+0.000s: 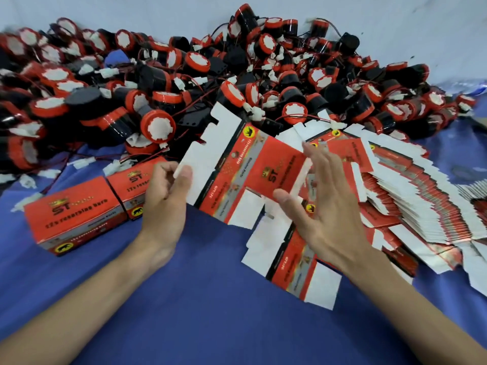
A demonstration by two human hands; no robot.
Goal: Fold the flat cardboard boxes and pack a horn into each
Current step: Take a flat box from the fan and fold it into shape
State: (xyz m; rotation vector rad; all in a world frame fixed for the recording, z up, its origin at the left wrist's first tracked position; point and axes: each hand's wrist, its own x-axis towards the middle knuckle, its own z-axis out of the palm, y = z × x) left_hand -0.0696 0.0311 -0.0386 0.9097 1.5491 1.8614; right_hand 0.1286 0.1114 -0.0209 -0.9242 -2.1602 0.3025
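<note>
A flat red and white cardboard box [245, 167] is held up above the blue cloth in the middle. My left hand [166, 196] pinches its white left flap between thumb and fingers. My right hand [316, 206] lies against the box's right side with straight fingers, thumb under its lower edge. A second flat box [292, 262] lies on the cloth below. A big stack of flat boxes [411, 196] fans out on the right. Two folded boxes [76, 209] stand at the left. A large heap of red and black horns [184, 83] with wires fills the back.
A blue cloth [200, 299] covers the work surface in front. A pale wall [131, 11] rises behind the heap. Loose white connectors and red wires [81, 163] trail off the heap near the folded boxes.
</note>
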